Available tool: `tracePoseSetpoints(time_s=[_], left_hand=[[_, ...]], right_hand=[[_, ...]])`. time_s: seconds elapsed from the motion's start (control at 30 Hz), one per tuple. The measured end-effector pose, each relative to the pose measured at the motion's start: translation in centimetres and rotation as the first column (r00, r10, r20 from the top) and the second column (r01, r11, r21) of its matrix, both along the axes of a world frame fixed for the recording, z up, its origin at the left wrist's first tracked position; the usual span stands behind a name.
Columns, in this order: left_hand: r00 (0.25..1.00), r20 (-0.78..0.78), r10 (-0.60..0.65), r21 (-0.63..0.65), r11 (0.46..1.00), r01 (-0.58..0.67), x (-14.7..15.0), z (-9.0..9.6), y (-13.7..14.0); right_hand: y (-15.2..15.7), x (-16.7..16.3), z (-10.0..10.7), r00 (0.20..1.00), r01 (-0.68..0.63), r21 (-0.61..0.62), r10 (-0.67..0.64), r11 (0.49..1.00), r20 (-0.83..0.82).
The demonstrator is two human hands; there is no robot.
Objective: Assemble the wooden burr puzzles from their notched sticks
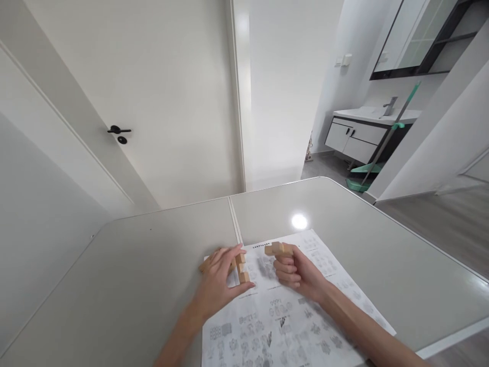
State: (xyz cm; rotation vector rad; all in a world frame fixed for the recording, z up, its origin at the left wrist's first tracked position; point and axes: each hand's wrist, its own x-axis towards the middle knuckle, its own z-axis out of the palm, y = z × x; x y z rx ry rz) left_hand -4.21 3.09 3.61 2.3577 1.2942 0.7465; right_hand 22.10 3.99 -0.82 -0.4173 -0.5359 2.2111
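A printed sheet (263,306) with small grey diagrams lies on the table under both hands. My left hand (219,280) grips a notched wooden puzzle piece (242,268) between thumb and fingers, over the sheet's upper left. Another wooden piece (205,265) shows partly beneath the left fingers; the hand hides the rest of it. My right hand (292,267) is closed, pinching a second notched wooden piece (277,248) between thumb and forefinger, its end pointing left. A gap separates the two held pieces.
The pale table (183,224) has a seam (234,219) across it. A white door (171,102) with a black handle (119,130) stands beyond. At the back right are a washbasin cabinet (355,135) and a green broom (357,185).
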Motion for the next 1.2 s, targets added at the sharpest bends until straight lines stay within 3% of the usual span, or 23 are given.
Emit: tracePoseSetpoints(time_s=[0.1,0.23,0.47,0.63,0.77,0.87,1.0,1.1,1.2], left_hand=[[0.99,-0.126,-0.064,0.027,0.997,0.068,-0.4,-1.0,0.6],[0.979,-0.181,-0.094,0.019,0.995,0.099,-0.8,-1.8,0.6],[0.95,-0.226,-0.217,0.064,0.969,0.237,-1.3,-1.2,0.4],[0.963,-0.222,-0.152,0.132,0.974,0.185,-1.7,-1.0,0.3],[0.997,-0.072,0.016,0.139,0.99,-0.005,-0.8,-1.2,0.0],[0.989,0.095,0.115,0.016,0.993,-0.117,0.6,-1.4,-0.7],[0.94,0.305,0.15,-0.194,0.977,-0.093,2.5,-2.0,-1.6],[0.881,0.443,0.167,-0.287,0.957,-0.037,3.2,-2.3,-1.8],[0.86,0.476,0.183,-0.327,0.945,-0.021,3.3,-2.2,-1.6]], right_hand=[[1.6,-0.4,0.0,1.0,0.029,-0.007,-0.029,1.0,-0.012],[2.6,-1.7,-0.7,1.0,0.004,-0.026,-0.003,1.0,0.029],[2.4,-2.4,-1.7,0.999,-0.034,0.006,0.034,0.999,-0.004],[2.2,-2.4,-1.5,0.996,-0.026,0.039,0.023,0.999,0.082],[1.7,-3.4,-1.5,0.975,0.012,0.12,-0.038,0.993,0.217],[0.8,-4.3,-1.4,0.93,0.017,0.26,-0.111,0.966,0.35],[-0.7,-5.0,-0.8,0.868,-0.068,0.461,-0.176,0.885,0.465],[-1.4,-5.4,-0.4,0.845,-0.112,0.51,-0.189,0.853,0.501],[-1.6,-5.7,-0.4,0.841,-0.129,0.522,-0.186,0.843,0.508]])
